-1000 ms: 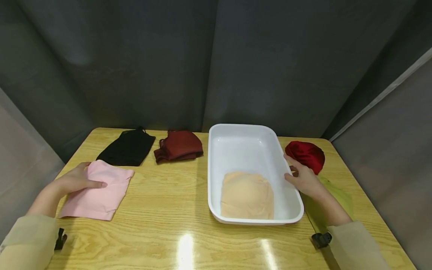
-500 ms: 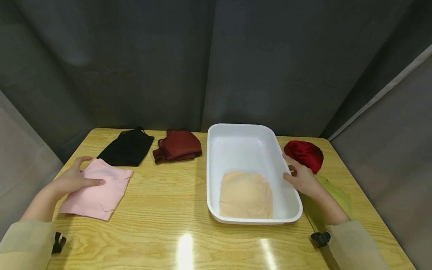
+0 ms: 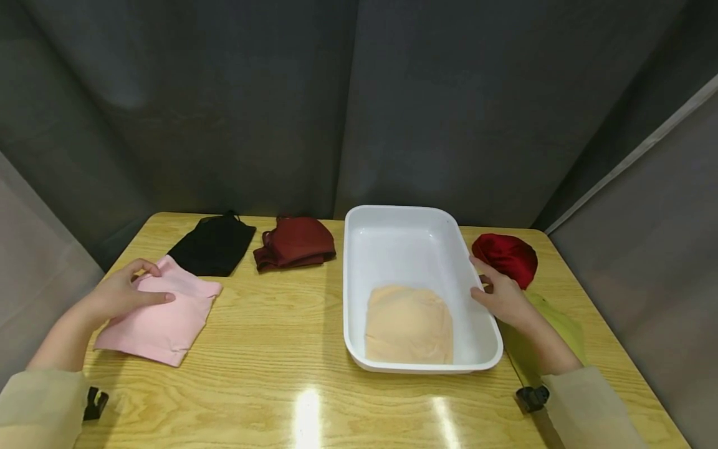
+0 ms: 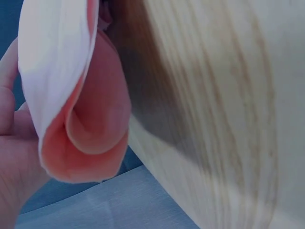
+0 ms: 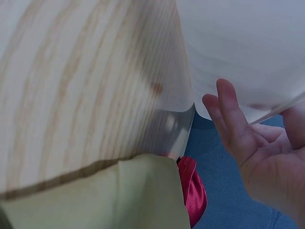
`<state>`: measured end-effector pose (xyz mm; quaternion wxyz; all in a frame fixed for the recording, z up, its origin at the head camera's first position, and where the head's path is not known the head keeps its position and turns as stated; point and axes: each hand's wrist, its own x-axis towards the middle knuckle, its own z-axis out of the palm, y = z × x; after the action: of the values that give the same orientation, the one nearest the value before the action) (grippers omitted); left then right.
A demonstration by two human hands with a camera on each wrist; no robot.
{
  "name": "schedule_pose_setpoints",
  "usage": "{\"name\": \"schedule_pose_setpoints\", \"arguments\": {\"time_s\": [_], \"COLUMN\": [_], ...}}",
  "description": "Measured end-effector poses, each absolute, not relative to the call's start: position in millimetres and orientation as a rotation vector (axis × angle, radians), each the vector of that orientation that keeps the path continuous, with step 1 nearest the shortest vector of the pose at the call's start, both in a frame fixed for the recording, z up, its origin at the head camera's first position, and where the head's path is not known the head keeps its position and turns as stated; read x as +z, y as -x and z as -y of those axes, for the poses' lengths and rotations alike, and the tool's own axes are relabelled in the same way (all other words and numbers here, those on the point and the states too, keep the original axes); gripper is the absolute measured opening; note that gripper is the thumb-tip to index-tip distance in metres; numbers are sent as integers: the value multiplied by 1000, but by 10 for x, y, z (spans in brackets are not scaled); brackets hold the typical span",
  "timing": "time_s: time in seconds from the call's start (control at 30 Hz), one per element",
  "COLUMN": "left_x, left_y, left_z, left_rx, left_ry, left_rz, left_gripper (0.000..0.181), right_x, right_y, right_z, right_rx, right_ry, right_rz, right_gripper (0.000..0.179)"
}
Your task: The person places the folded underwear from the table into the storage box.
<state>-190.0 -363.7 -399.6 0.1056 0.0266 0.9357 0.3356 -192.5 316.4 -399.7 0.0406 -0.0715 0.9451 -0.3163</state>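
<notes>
At the left of the table lies a folded pink garment (image 3: 162,321), smooth and soft. My left hand (image 3: 120,293) grips its left side, thumb laid across the top and fingers at the far edge. The left wrist view shows the pink garment (image 4: 62,100) with its folded layers hanging open in front of the palm. On the right, my right hand (image 3: 507,299) holds the rim of a white plastic tub (image 3: 404,249), thumb on the inner side. In the right wrist view, fingers (image 5: 231,102) press the tub's outer wall. A folded beige garment (image 3: 409,324) lies inside the tub.
A black camisole (image 3: 215,246) and a dark red bra (image 3: 297,243) lie along the table's far edge. Right of the tub are a bright red satin item (image 3: 507,259) and a yellow-green cloth (image 3: 561,324), partly under my right forearm. Grey curtains (image 3: 252,125) enclose the table.
My left hand's fingers have curled onto the far edge of the pink garment, whose top corner has moved up and left. The right hand and tub look the same.
</notes>
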Motion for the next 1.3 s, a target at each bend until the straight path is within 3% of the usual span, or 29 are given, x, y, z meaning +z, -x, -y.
{"name": "schedule_pose_setpoints", "arguments": {"time_s": [1.3], "left_x": [-3394], "left_y": [1792], "left_z": [3300], "left_rx": [1045], "left_ry": [-2], "left_rz": [-2729], "left_gripper": [69], "right_x": [-3961], "right_y": [1916], "right_z": [-3137], "right_rx": [-942], "right_ry": [226], "right_rz": [-2906], "right_gripper": [65]}}
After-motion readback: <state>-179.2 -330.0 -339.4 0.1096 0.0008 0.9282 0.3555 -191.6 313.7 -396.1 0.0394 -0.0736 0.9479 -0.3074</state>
